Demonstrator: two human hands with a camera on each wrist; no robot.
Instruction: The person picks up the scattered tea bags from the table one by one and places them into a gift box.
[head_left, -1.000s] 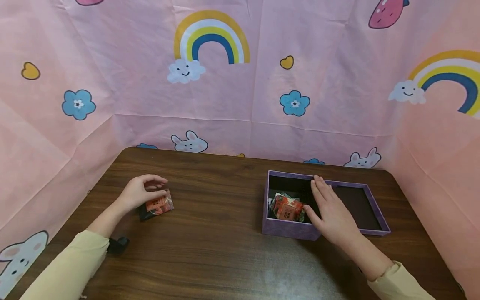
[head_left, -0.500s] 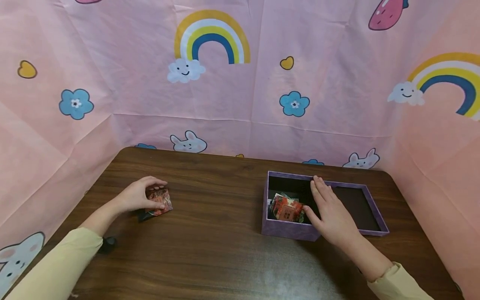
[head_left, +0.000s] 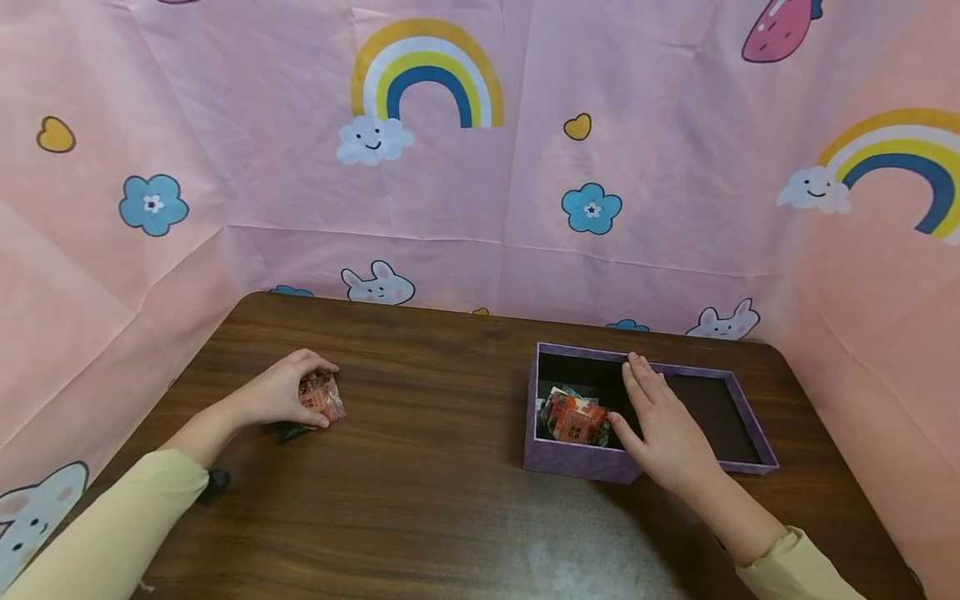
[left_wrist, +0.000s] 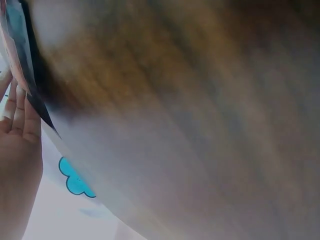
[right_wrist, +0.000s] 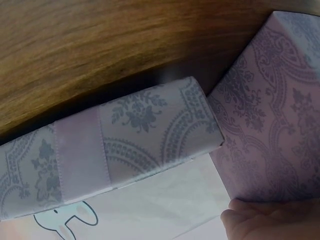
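At the table's left side, my left hand point(head_left: 281, 390) spans a small red-orange printed packet point(head_left: 321, 396), thumb at its near edge and fingers at its far edge. A dark piece point(head_left: 291, 432) shows beneath it. In the left wrist view, the fingers of the left hand point(left_wrist: 20, 145) reach along the packet's edge point(left_wrist: 19, 45). My right hand point(head_left: 663, 429) rests with straight fingers across the right side of a purple patterned box point(head_left: 577, 465). Several similar packets point(head_left: 573, 418) lie inside the box. In the right wrist view, the hand point(right_wrist: 275, 220) touches the box wall point(right_wrist: 265, 115).
Against the box's right side lies its shallow lid point(head_left: 708, 417), inside facing up. A small black object point(head_left: 215, 485) sits by the left sleeve. The brown wooden table point(head_left: 420, 467) meets a pink printed cloth point(head_left: 480, 192) at the back and sides.
My left hand has lowered onto the packet, and its thumb and fingers have closed in at the packet's edges. The right hand and the box have stayed in place.
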